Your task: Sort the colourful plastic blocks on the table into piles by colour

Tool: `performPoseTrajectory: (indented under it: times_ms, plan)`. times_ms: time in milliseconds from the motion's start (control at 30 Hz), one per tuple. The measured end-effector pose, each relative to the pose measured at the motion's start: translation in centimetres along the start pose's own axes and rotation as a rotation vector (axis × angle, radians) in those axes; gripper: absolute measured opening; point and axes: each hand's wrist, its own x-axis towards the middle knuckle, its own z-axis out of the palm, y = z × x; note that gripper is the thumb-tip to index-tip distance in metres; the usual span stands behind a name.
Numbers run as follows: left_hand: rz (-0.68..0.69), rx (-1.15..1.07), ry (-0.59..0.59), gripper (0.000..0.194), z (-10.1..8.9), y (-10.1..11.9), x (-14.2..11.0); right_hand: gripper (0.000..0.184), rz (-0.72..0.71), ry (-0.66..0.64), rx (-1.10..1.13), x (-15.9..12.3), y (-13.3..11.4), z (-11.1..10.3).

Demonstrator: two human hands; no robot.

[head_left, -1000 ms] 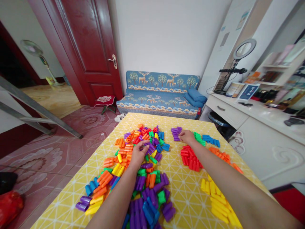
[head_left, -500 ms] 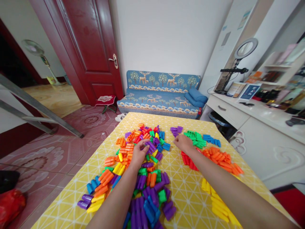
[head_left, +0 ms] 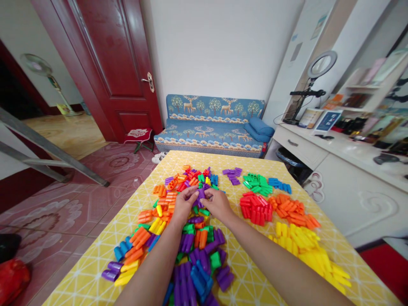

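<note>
Over the mixed pile, my left hand [head_left: 184, 205] pinches a purple plastic tube piece [head_left: 199, 196] between thumb and fingers. My right hand [head_left: 219, 205] grips the same piece from the other side, its fingers curled and partly hiding it. Below and around my hands lies a jumble of tube pieces, with orange ones [head_left: 168, 199] on the left, purple ones [head_left: 185, 280] near the front, and green, blue, red and yellow ones between. Sorted groups lie to the right: purple [head_left: 233, 175], green [head_left: 257, 183], blue [head_left: 280, 185], red [head_left: 256, 208], orange [head_left: 295, 210] and yellow [head_left: 302, 246].
Everything lies on a table with a yellow patterned cloth [head_left: 251, 263]. Behind it stands a blue sofa [head_left: 210, 127], with a small red stool [head_left: 138, 135] by the door [head_left: 111, 63]. A white dresser [head_left: 347, 182] is on the right, a metal ladder [head_left: 63, 159] on the left.
My right hand has moved left from near the small purple group to the purple piece in my left hand. Both hands now grip it. The view has shifted slightly.
</note>
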Motion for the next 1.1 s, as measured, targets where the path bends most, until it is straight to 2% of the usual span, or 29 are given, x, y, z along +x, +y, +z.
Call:
performPoseTrajectory:
  times_ms: [33, 133, 233, 400, 500, 667, 800, 933, 1100]
  plan:
    - [0.011, 0.016, -0.013, 0.05, 0.0, 0.0, 0.0, 0.005, 0.003, 0.0, -0.018, 0.0, -0.1, -0.2]
    - [0.026, 0.058, -0.044, 0.044, 0.1, 0.1, -0.1, 0.005, -0.015, -0.015, -0.093, -0.3, -0.5, -0.9]
    - [0.026, 0.055, -0.008, 0.042, 0.0, 0.1, -0.1, 0.006, -0.029, -0.03, -0.113, -0.7, -0.4, -1.3]
    - [0.015, 0.056, 0.047, 0.046, -0.1, 0.0, 0.0, 0.012, 0.021, -0.044, -0.016, -0.5, 1.6, -2.5]
    - [0.003, 0.065, 0.039, 0.049, 0.0, -0.1, 0.0, 0.022, 0.128, 0.055, -0.197, 1.2, 3.7, -4.7]
    - [-0.012, 0.07, 0.039, 0.05, 0.1, -0.2, 0.0, 0.015, 0.225, 0.167, -0.437, 5.0, 6.9, -8.8]
    - [-0.022, 0.072, 0.037, 0.05, 0.1, -0.2, 0.0, 0.014, 0.291, 0.218, -0.569, 7.3, 8.7, -10.7]
    - [-0.021, 0.073, 0.036, 0.049, 0.2, 0.0, -0.1, 0.018, 0.353, 0.238, -0.652, 8.7, 10.0, -11.0]
    - [-0.011, 0.077, 0.039, 0.046, 0.3, 0.1, -0.2, 0.025, 0.374, 0.235, -0.683, 9.2, 10.8, -9.9]
